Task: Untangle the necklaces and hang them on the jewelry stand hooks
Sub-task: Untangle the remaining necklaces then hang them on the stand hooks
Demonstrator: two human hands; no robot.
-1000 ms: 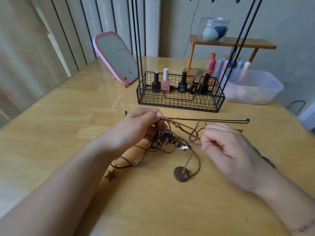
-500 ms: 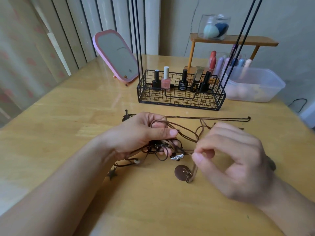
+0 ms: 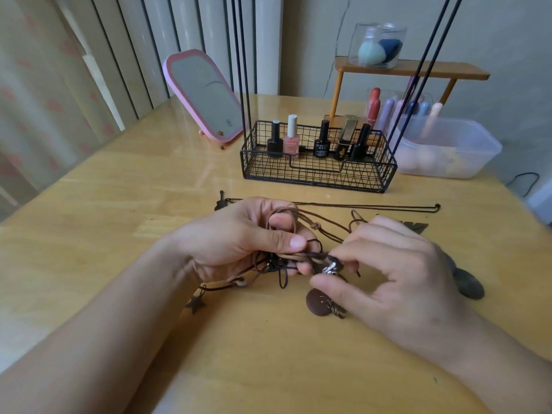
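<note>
A tangle of brown cord necklaces (image 3: pixel 301 231) lies between my hands on the wooden table (image 3: pixel 119 204). My left hand (image 3: pixel 239 240) grips a bundle of the cords, thumb pressed over them. My right hand (image 3: pixel 397 273) pinches a small silver pendant (image 3: pixel 328 268) in the tangle. A round brown disc pendant (image 3: pixel 318 302) and a dark star charm (image 3: pixel 195 304) lie on the table below. One thin dark necklace (image 3: pixel 358 206) stretches straight behind the hands. The jewelry stand's black rods (image 3: pixel 240 61) rise from a wire basket (image 3: pixel 316 174); its hooks are out of view.
Nail polish bottles (image 3: pixel 291 137) stand in the basket. A pink mirror (image 3: pixel 206 94) leans at back left. A clear plastic tub (image 3: pixel 448 150) and a small wooden shelf (image 3: pixel 412 70) with a sponge jar sit at back right. A dark oval object (image 3: pixel 470 283) lies beside my right hand.
My right hand has moved left from the cord loops onto the silver pendant and now pinches it. My left hand has closed further over the cord bundle.
</note>
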